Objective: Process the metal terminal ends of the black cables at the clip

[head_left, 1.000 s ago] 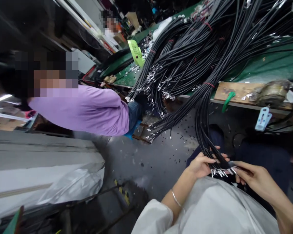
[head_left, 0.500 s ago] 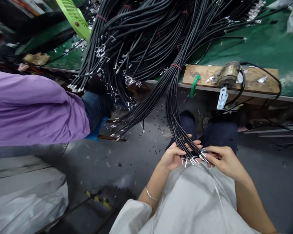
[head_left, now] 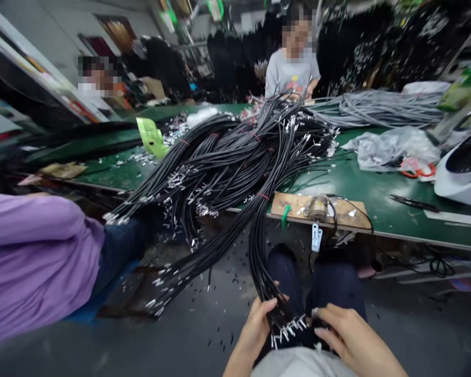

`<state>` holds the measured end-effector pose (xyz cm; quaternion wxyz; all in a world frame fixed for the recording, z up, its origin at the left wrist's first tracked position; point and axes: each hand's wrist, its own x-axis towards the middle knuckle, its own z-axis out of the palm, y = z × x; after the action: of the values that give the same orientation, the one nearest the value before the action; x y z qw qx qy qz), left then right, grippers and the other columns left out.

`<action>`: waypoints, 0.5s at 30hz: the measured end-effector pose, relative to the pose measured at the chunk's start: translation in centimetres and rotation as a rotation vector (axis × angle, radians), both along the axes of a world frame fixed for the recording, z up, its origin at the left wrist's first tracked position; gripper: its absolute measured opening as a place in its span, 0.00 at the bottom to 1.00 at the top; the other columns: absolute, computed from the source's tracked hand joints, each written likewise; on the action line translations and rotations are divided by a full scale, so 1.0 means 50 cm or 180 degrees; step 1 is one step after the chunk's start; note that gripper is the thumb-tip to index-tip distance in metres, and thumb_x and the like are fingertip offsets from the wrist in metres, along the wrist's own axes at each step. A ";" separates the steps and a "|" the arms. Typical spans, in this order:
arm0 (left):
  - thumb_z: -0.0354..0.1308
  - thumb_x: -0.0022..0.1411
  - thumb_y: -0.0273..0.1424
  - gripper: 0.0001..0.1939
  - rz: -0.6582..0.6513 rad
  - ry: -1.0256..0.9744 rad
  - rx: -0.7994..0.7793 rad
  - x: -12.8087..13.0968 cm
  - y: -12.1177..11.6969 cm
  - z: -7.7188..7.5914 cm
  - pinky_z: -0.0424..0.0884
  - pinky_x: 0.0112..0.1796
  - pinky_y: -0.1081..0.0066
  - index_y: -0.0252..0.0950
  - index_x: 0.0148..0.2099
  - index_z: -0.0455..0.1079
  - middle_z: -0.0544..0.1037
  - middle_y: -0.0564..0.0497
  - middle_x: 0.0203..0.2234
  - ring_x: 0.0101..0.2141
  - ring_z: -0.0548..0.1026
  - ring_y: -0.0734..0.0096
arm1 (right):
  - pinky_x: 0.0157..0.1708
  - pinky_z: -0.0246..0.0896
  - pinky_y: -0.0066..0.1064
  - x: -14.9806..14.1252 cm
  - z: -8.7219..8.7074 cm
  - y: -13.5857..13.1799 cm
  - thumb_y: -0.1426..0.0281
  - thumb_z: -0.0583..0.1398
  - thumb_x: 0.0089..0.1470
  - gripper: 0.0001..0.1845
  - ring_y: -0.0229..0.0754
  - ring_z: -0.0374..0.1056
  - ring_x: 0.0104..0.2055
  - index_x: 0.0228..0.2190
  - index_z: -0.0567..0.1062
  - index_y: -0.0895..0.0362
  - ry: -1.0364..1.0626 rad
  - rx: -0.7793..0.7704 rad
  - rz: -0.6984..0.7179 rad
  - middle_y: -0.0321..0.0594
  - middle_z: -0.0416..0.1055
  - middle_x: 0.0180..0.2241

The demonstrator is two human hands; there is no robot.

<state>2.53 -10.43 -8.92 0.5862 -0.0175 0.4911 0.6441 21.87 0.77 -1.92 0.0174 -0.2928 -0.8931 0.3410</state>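
Black cables (head_left: 235, 152) heap on the green bench (head_left: 380, 196); near, the left hand (head_left: 257, 324) grips a bundle's ends.

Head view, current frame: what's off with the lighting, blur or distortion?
Head view: wide-angle stretch and smearing towards the left edge, around the purple shirt; dim floor below the green table. Head view: white glints on the held cable tips, the right hand slightly soft, and murky detail in the dark background.

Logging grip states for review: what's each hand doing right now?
Left hand: holding a bundle of black cables.
Right hand: open, thumb and fingers parted beside the cable tips.
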 end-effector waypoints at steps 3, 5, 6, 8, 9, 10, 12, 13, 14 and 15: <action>0.69 0.47 0.37 0.25 0.0061 0.0451 -0.0144 -0.008 0.016 0.001 0.69 0.42 0.64 0.32 0.47 0.72 0.80 0.42 0.38 0.40 0.76 0.57 | 0.36 0.65 0.30 -0.011 0.080 0.019 0.71 0.59 0.58 0.11 0.43 0.73 0.36 0.43 0.74 0.50 0.0206 0.0236 0.0419 0.37 0.74 0.35; 0.71 0.45 0.38 0.25 0.0177 0.0779 -0.0088 -0.008 0.031 0.001 0.68 0.44 0.64 0.32 0.44 0.73 0.79 0.42 0.40 0.43 0.75 0.55 | 0.36 0.64 0.31 -0.046 0.135 0.040 0.70 0.58 0.59 0.09 0.43 0.72 0.36 0.42 0.73 0.51 0.0318 0.0545 0.0640 0.37 0.73 0.35; 0.71 0.44 0.39 0.26 0.0295 0.0902 -0.0015 -0.006 0.039 0.000 0.68 0.46 0.64 0.33 0.44 0.72 0.79 0.43 0.40 0.44 0.75 0.55 | 0.35 0.63 0.31 -0.073 0.159 0.055 0.70 0.57 0.60 0.08 0.43 0.71 0.35 0.42 0.73 0.52 0.0343 0.0722 0.0763 0.37 0.73 0.34; 0.71 0.44 0.40 0.28 0.0532 0.1057 0.0151 -0.001 0.059 -0.003 0.67 0.48 0.63 0.35 0.47 0.70 0.78 0.44 0.41 0.45 0.74 0.55 | 0.33 0.62 0.31 -0.144 0.197 0.090 0.70 0.56 0.61 0.07 0.42 0.70 0.34 0.40 0.73 0.54 0.0349 0.1133 0.1030 0.38 0.72 0.33; 0.71 0.44 0.40 0.29 0.0639 0.1143 0.0198 0.000 0.068 -0.005 0.66 0.48 0.64 0.36 0.48 0.68 0.78 0.45 0.40 0.44 0.75 0.56 | 0.34 0.63 0.32 -0.187 0.209 0.109 0.72 0.57 0.59 0.07 0.44 0.70 0.36 0.40 0.72 0.56 0.0369 0.1439 0.1137 0.40 0.72 0.35; 0.71 0.44 0.39 0.30 0.0683 0.1274 0.0213 0.000 0.077 -0.007 0.66 0.47 0.64 0.37 0.48 0.67 0.78 0.46 0.38 0.43 0.75 0.58 | 0.37 0.63 0.34 -0.234 0.216 0.128 0.74 0.58 0.57 0.08 0.46 0.69 0.39 0.41 0.72 0.58 0.0396 0.1732 0.1252 0.43 0.72 0.36; 0.72 0.43 0.37 0.30 0.0658 0.1606 0.0198 -0.007 0.090 -0.009 0.67 0.44 0.65 0.36 0.47 0.66 0.77 0.49 0.33 0.37 0.75 0.61 | 0.43 0.61 0.37 -0.329 0.215 0.165 0.78 0.58 0.55 0.13 0.49 0.66 0.47 0.44 0.70 0.60 0.0366 0.2279 0.1467 0.47 0.71 0.42; 0.72 0.42 0.37 0.29 0.0616 0.1731 0.0178 -0.015 0.093 -0.008 0.68 0.43 0.65 0.36 0.45 0.66 0.76 0.50 0.30 0.35 0.75 0.62 | 0.45 0.60 0.39 -0.374 0.210 0.182 0.80 0.57 0.55 0.15 0.50 0.64 0.48 0.45 0.69 0.61 0.0248 0.2558 0.1610 0.48 0.70 0.44; 0.72 0.40 0.36 0.28 0.0573 0.1812 0.0151 -0.024 0.094 -0.006 0.68 0.42 0.65 0.36 0.44 0.67 0.76 0.51 0.28 0.34 0.74 0.62 | 0.47 0.58 0.40 -0.415 0.202 0.197 0.80 0.55 0.55 0.16 0.50 0.63 0.50 0.46 0.69 0.61 0.0057 0.2773 0.1715 0.49 0.69 0.46; 0.72 0.39 0.35 0.27 0.0515 0.1847 0.0125 -0.036 0.094 -0.003 0.68 0.42 0.65 0.36 0.42 0.67 0.75 0.52 0.27 0.33 0.74 0.62 | 0.48 0.57 0.42 -0.451 0.194 0.211 0.80 0.54 0.56 0.15 0.50 0.63 0.50 0.45 0.70 0.61 -0.0009 0.2844 0.1747 0.50 0.69 0.45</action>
<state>0.75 -5.75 -9.06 0.3683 0.1396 0.6226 0.6762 -0.66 11.31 7.78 0.0494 -0.0125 -0.9954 -0.0816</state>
